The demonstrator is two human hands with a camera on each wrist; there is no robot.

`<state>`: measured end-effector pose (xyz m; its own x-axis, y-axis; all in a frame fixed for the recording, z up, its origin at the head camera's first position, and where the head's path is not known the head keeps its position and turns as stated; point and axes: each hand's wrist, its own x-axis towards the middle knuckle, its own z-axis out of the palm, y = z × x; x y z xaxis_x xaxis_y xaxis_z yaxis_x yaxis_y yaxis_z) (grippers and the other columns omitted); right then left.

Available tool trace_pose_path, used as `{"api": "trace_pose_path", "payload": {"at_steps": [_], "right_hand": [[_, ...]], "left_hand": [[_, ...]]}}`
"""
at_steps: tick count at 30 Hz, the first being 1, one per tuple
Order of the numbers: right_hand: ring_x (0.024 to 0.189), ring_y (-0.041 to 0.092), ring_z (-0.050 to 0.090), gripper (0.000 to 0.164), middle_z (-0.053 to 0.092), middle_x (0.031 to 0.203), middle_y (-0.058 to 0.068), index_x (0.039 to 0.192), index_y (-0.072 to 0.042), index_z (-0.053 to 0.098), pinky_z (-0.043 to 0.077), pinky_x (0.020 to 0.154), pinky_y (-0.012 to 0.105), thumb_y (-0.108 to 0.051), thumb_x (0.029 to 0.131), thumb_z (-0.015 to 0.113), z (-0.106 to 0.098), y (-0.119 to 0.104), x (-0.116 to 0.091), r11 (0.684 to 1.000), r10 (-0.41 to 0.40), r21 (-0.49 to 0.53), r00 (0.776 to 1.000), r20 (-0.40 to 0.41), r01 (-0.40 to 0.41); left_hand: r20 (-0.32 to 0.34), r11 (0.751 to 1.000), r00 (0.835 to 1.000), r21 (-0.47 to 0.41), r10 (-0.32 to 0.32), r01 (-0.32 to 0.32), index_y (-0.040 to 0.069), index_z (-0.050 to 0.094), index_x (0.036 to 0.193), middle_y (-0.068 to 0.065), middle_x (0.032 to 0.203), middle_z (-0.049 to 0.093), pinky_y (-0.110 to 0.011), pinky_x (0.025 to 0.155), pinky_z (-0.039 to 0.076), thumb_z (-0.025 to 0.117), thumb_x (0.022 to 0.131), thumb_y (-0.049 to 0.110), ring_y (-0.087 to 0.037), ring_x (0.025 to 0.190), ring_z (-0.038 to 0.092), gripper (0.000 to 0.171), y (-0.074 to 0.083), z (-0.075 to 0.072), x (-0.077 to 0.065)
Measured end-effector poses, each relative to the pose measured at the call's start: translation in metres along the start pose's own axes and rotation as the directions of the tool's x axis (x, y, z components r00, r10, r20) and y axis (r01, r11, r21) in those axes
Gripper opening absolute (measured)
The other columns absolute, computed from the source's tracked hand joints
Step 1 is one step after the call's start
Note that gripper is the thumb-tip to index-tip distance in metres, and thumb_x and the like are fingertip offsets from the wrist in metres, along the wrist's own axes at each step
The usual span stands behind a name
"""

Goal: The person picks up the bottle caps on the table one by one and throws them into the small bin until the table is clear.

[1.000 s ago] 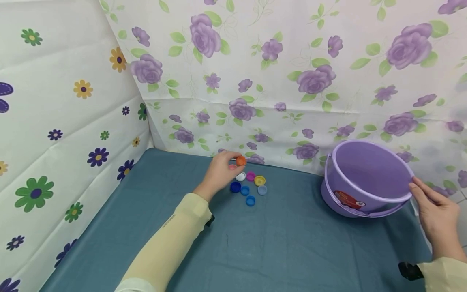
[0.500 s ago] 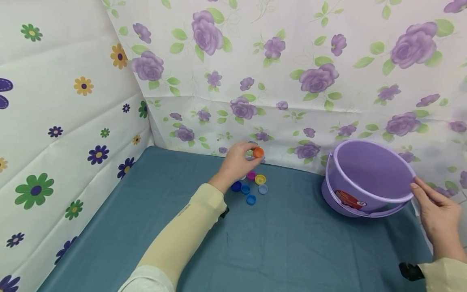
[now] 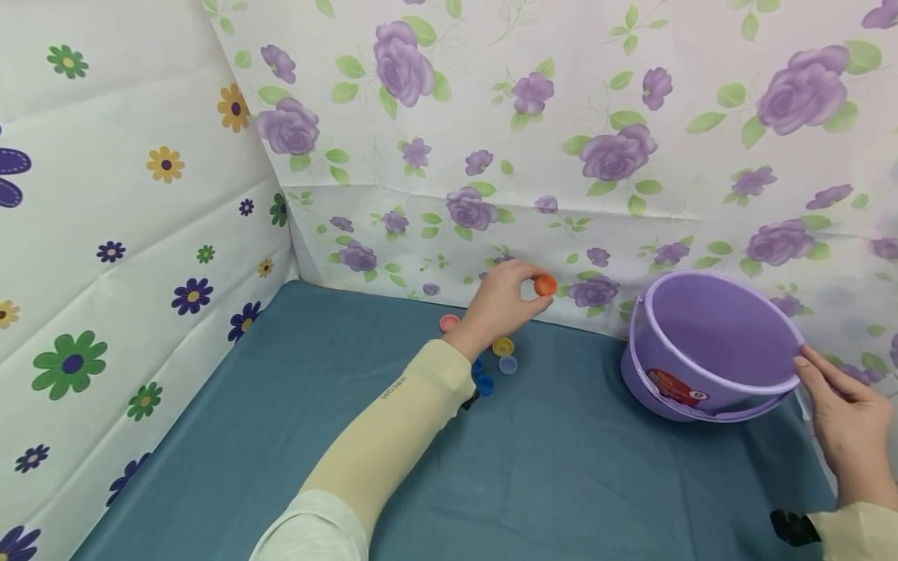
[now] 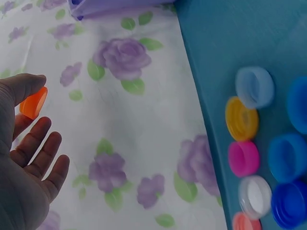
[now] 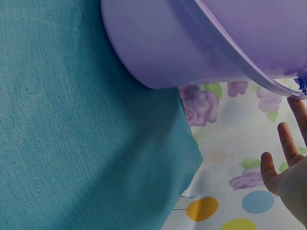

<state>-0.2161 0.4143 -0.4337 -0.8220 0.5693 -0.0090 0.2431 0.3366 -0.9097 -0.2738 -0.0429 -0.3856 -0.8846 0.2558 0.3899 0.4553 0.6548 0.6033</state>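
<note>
Between thumb and forefinger, my left hand (image 3: 500, 304) pinches an orange bottle cap (image 3: 546, 285), held above the table near its back edge. The other fingers are loosely spread in the left wrist view. Loose caps lie below and behind that forearm: salmon pink (image 3: 449, 322), yellow (image 4: 241, 120), magenta (image 4: 243, 159), clear white (image 4: 254, 197), pale blue (image 4: 255, 87) and several darker blue ones. At the right, my right hand (image 3: 850, 421) grips the rim of a purple bucket (image 3: 652, 354), which tilts with its mouth toward me.
A blue-green cloth (image 3: 547, 460) covers the table. Floral sheeting (image 3: 533, 171) hangs along the back, and a daisy-patterned sheet (image 3: 140, 218) walls the left side. The bucket's handle (image 3: 765, 409) hangs down its front.
My left hand has carried the orange cap right and slightly upward, away from the loose caps toward the bucket. The right hand and bucket have stayed nearly still.
</note>
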Motion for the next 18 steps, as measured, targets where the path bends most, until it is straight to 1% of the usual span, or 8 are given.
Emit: {"api": "trace_pose_path", "payload": {"at_steps": [3, 8, 14, 18], "right_hand": [[0.123, -0.008, 0.044, 0.041, 0.052, 0.132, -0.021, 0.124, -0.033, 0.058, 0.033, 0.095, 0.001, -0.037, 0.085, 0.065, 0.000, 0.000, 0.001, 1.000, -0.003, 0.014, 1.000, -0.009, 0.003], [0.124, -0.008, 0.044, 0.040, 0.053, 0.130, -0.021, 0.124, -0.033, 0.059, 0.032, 0.096, 0.001, -0.038, 0.084, 0.065, 0.000, 0.000, 0.001, 1.000, -0.005, 0.016, 1.000, -0.016, 0.006], [0.124, -0.008, 0.044, 0.040, 0.054, 0.129, -0.021, 0.123, -0.033, 0.060, 0.032, 0.097, 0.002, -0.038, 0.084, 0.066, 0.002, 0.000, 0.002, 1.000, -0.013, 0.022, 1.000, -0.021, 0.014], [0.122, -0.007, 0.045, 0.039, 0.055, 0.128, -0.021, 0.123, -0.032, 0.060, 0.033, 0.096, 0.001, -0.036, 0.084, 0.067, 0.001, 0.000, 0.003, 0.999, -0.015, 0.031, 0.999, -0.030, 0.016]], "left_hand": [[0.010, 1.000, 1.000, -0.008, 0.022, -0.022, 0.026, 0.063, 0.114, 0.012, 0.110, 0.060, -0.024, 0.091, 0.046, 0.066, 0.085, 0.038, -0.005, 0.105, 0.052, 0.032, 0.009, 0.006, 0.006], [0.011, 0.998, 0.998, -0.027, 0.061, -0.060, 0.024, 0.064, 0.115, 0.011, 0.109, 0.060, -0.020, 0.089, 0.046, 0.066, 0.085, 0.037, -0.004, 0.102, 0.052, 0.033, 0.022, 0.016, 0.013], [0.024, 0.995, 0.995, 0.002, 0.102, -0.102, 0.025, 0.065, 0.112, 0.013, 0.105, 0.062, -0.018, 0.088, 0.044, 0.068, 0.083, 0.038, -0.003, 0.099, 0.052, 0.032, 0.038, 0.028, 0.022], [0.042, 0.993, 0.993, -0.006, 0.115, -0.114, 0.024, 0.064, 0.113, 0.013, 0.104, 0.062, -0.016, 0.087, 0.043, 0.068, 0.083, 0.037, -0.003, 0.097, 0.051, 0.033, 0.052, 0.034, 0.027]]}}
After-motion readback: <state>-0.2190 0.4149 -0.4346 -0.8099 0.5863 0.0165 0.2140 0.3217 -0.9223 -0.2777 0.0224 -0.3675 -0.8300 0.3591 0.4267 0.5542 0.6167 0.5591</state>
